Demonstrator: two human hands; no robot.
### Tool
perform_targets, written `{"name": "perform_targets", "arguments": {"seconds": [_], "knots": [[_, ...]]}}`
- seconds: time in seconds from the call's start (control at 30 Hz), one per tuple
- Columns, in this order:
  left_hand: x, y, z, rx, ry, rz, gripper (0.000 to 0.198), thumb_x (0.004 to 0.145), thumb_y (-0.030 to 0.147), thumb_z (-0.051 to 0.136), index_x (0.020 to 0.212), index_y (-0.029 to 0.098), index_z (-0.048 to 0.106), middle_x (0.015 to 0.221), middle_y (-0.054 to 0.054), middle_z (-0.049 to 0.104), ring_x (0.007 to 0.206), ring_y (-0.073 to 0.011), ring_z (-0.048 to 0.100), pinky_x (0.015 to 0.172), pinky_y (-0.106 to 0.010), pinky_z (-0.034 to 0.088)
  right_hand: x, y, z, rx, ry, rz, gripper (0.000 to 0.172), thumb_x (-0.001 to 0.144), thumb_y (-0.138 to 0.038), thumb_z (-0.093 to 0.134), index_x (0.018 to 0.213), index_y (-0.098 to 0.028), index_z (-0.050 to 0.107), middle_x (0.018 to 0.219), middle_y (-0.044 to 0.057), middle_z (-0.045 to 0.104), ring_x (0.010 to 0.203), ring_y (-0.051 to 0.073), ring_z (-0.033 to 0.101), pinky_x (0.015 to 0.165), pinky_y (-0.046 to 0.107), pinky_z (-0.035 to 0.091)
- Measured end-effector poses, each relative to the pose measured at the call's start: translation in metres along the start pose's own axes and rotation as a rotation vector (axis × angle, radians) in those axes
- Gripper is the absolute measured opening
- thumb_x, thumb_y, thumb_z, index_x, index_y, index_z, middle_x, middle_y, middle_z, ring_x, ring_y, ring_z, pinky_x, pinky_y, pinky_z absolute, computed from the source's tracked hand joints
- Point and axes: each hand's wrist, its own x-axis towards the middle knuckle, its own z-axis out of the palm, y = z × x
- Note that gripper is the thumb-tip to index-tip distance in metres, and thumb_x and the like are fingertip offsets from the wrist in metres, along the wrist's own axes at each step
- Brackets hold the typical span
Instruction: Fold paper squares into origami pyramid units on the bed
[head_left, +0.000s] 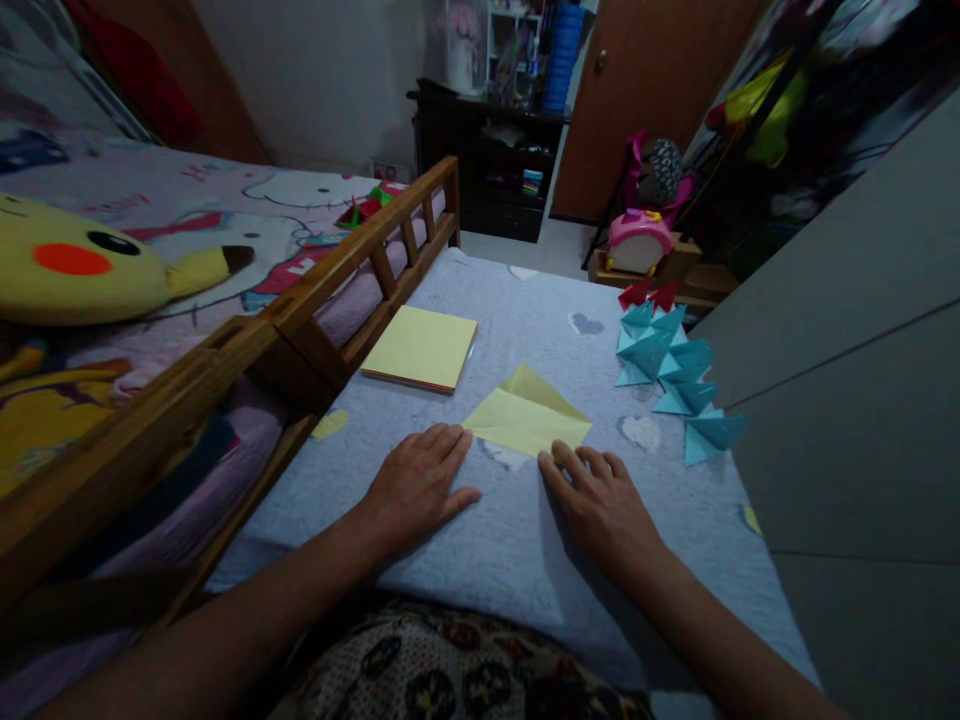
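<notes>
A folded yellow paper (525, 415) lies on the pale blue mattress (517, 540) in front of me. My left hand (416, 485) rests flat on the mattress, fingers stretched out, its fingertips touching the paper's left corner. My right hand (600, 500) also lies flat with fingers apart, its fingertips pressing on the paper's near right edge. Neither hand holds anything. A stack of square yellow sheets (421, 347) sits further back to the left.
Several folded teal paper pieces (667, 375), with two red ones (649, 294) behind, lie along the right. A grey wall (862, 380) borders the right side. A wooden bed frame (300, 320) and a yellow plush toy (82, 262) are on the left.
</notes>
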Motion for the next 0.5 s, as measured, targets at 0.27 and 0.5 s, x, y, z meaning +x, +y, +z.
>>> {"name": "perform_targets", "arguments": {"seconds": [0.27, 0.5], "knots": [[-0.003, -0.004, 0.008, -0.050, 0.091, 0.021, 0.051, 0.094, 0.043, 0.058, 0.135, 0.014, 0.048, 0.134, -0.018, 0.058, 0.123, -0.0348, 0.054, 0.099, -0.049, 0.050, -0.030, 0.014, 0.009, -0.055, 0.077, 0.044, 0.054, 0.085, -0.006, 0.053, 0.137, -0.022, 0.055, 0.139, 0.011, 0.060, 0.115, 0.034, 0.054, 0.095, 0.049, 0.040], [-0.004, -0.010, 0.012, -0.065, 0.126, 0.033, 0.049, 0.094, 0.042, 0.058, 0.132, 0.013, 0.048, 0.131, -0.020, 0.059, 0.122, -0.0350, 0.056, 0.102, -0.052, 0.050, -0.033, 0.026, 0.007, 0.070, 0.103, 0.058, 0.052, 0.082, -0.001, 0.050, 0.127, -0.024, 0.063, 0.130, 0.011, 0.065, 0.111, 0.032, 0.058, 0.093, 0.048, 0.041]]}}
